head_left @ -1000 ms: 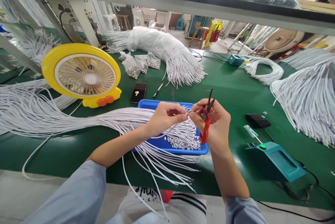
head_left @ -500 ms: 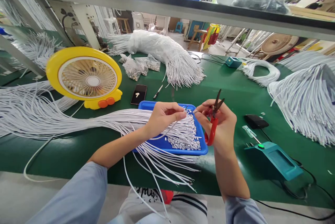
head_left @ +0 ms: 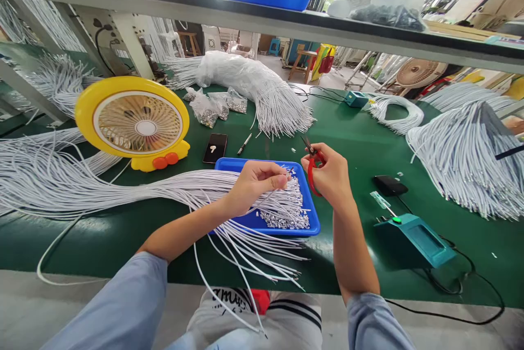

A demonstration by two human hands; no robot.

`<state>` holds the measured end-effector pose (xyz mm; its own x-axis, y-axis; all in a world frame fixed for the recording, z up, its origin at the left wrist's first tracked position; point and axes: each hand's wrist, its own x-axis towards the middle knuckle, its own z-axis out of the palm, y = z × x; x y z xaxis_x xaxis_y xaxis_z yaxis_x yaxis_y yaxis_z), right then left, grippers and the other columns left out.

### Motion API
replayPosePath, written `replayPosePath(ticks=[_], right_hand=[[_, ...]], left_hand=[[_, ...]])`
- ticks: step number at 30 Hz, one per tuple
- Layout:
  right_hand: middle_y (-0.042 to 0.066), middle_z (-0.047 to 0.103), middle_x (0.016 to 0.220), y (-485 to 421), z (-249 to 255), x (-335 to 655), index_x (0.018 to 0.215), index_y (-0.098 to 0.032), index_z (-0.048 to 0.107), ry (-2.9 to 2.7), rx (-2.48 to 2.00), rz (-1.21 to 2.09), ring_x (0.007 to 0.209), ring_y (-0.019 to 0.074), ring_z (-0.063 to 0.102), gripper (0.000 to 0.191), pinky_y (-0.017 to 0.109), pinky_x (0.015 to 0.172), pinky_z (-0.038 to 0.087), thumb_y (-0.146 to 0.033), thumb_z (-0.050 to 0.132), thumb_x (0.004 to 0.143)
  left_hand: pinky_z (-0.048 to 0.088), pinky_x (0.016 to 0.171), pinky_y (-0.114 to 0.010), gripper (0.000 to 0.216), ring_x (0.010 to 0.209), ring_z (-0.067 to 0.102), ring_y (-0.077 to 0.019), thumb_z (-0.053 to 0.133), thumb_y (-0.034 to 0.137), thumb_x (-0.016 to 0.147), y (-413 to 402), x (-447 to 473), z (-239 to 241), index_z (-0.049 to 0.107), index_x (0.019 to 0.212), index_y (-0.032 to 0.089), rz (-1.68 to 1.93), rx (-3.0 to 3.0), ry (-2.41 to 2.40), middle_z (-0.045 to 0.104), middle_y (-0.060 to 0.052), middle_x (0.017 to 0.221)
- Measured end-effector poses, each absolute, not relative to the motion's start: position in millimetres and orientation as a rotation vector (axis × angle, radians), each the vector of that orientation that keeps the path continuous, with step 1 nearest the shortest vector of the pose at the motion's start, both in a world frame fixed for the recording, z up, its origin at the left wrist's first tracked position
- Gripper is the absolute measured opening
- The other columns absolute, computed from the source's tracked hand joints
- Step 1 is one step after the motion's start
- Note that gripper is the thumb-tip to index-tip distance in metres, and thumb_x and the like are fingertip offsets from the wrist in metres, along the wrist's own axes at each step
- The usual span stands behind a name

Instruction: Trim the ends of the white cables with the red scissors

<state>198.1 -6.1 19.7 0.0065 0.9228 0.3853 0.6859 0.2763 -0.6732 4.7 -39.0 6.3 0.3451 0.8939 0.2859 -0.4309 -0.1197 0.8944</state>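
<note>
My left hand [head_left: 262, 183] is closed in a pinch over the tray, gripping the end of a white cable [head_left: 268, 198]. Red-handled scissors [head_left: 312, 170] are in my right hand [head_left: 329, 172], with their blades pointing up and away, to the left. Beneath the hands lies a blue tray [head_left: 314, 225] holding small silvery metal pieces [head_left: 282, 221]. The ends of a thick bundle of white cables [head_left: 180, 186] rest across this tray, and more loose cable ends [head_left: 282, 268] hang over its near side. Fingers hide part of the pinched cable end.
A yellow fan [head_left: 131, 115] stands left, near a phone [head_left: 215, 148] and a marker [head_left: 244, 144]. Behind are bags of small parts [head_left: 207, 110] and a wrapped cable bundle [head_left: 262, 88]. A teal device [head_left: 417, 241] with a cord sits right. A shelf [head_left: 262, 14] crosses overhead.
My right hand has drawn away from the left fingertips and turned, so the scissors now point up-left. A small white scrap shows beyond the tray. My left hand stays nearly in place.
</note>
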Motion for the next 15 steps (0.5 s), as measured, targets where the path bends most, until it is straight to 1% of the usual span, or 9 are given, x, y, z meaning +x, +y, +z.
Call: replayPosePath(ticks=[1, 3, 6, 7, 8, 11, 13, 15], right_hand=[[0.001, 0.067, 0.073, -4.7, 19.2, 199.1, 0.094, -0.018, 0.064, -1.747, -1.482, 0.376, 0.067, 0.0145, 0.058, 0.022, 0.027, 0.065, 0.041, -0.025, 0.063, 0.073], [0.0, 0.065, 0.068, -2.6, 18.7, 200.5, 0.093, -0.017, 0.065, -1.76, -1.497, 0.377, 0.063, 0.0141, 0.056, 0.022, 0.028, 0.063, 0.04, -0.025, 0.064, 0.072], [-0.001, 0.063, 0.066, -2.4, 19.8, 200.5, 0.091, -0.017, 0.065, -1.746, -1.459, 0.37, 0.061, 0.0131, 0.054, 0.021, 0.028, 0.063, 0.04, -0.025, 0.064, 0.072], [-0.001, 0.062, 0.066, -3.2, 20.7, 200.0, 0.09, -0.017, 0.065, -1.731, -1.43, 0.371, 0.061, 0.0127, 0.053, 0.02, 0.028, 0.062, 0.04, -0.024, 0.064, 0.072], [-0.001, 0.062, 0.066, -4.2, 21.8, 199.3, 0.09, -0.017, 0.064, -1.711, -1.399, 0.378, 0.06, 0.0122, 0.052, 0.018, 0.027, 0.062, 0.04, -0.023, 0.063, 0.072], [-0.002, 0.06, 0.065, -7.9, 25.4, 197.7, 0.087, -0.018, 0.063, -1.64, -1.324, 0.404, 0.056, 0.0104, 0.049, 0.016, 0.026, 0.057, 0.038, -0.02, 0.065, 0.071], [-0.002, 0.058, 0.065, -9.8, 27.5, 197.3, 0.086, -0.019, 0.062, -1.596, -1.293, 0.413, 0.055, 0.01, 0.048, 0.016, 0.026, 0.054, 0.037, -0.019, 0.066, 0.071], [-0.002, 0.058, 0.066, -11.1, 29.0, 197.5, 0.085, -0.019, 0.062, -1.563, -1.264, 0.411, 0.056, 0.0103, 0.05, 0.015, 0.026, 0.053, 0.037, -0.018, 0.067, 0.071]], left_hand=[[0.048, 0.062, -0.023, 0.026, 0.06, 0.056, -0.009, 0.078, 0.036, 0.074, -39.7, 5.4, 5.8, 0.069, 0.071, 0.012, 1.203, 1.211, 0.487, 0.061, -0.002, 0.062], [0.049, 0.056, -0.024, 0.027, 0.052, 0.055, -0.0087, 0.078, 0.037, 0.074, -42.4, 6.9, 4.9, 0.068, 0.075, 0.012, 1.158, 1.196, 0.455, 0.059, 0.0, 0.058], [0.04, 0.041, -0.02, 0.03, 0.042, 0.05, -0.0064, 0.076, 0.04, 0.075, -51.3, 10.7, 4.2, 0.069, 0.083, 0.012, 1.056, 1.198, 0.432, 0.057, 0.001, 0.059], [0.037, 0.039, -0.018, 0.029, 0.042, 0.048, -0.0055, 0.074, 0.04, 0.077, -55.7, 12.9, 3.9, 0.07, 0.084, 0.012, 1.027, 1.233, 0.428, 0.058, 0.0, 0.062], [0.036, 0.039, -0.018, 0.027, 0.044, 0.048, -0.0054, 0.073, 0.038, 0.079, -60.5, 15.8, 3.2, 0.07, 0.084, 0.012, 1.004, 1.299, 0.416, 0.06, -0.002, 0.065], [0.041, 0.048, -0.02, 0.015, 0.054, 0.051, -0.0082, 0.068, 0.025, 0.084, -75.4, 28.5, -4.1, 0.073, 0.079, 0.012, 0.89, 1.594, 0.288, 0.063, -0.005, 0.068], [0.042, 0.052, -0.021, 0.012, 0.057, 0.051, -0.01, 0.065, 0.019, 0.084, -83.9, 38.7, -15.3, 0.073, 0.077, 0.012, 0.757, 1.741, 0.169, 0.062, -0.006, 0.065], [0.043, 0.053, -0.021, 0.013, 0.057, 0.052, -0.0105, 0.064, 0.016, 0.083, -90.6, 48.8, -31.8, 0.072, 0.075, 0.012, 0.635, 1.815, 0.085, 0.061, -0.006, 0.066]])
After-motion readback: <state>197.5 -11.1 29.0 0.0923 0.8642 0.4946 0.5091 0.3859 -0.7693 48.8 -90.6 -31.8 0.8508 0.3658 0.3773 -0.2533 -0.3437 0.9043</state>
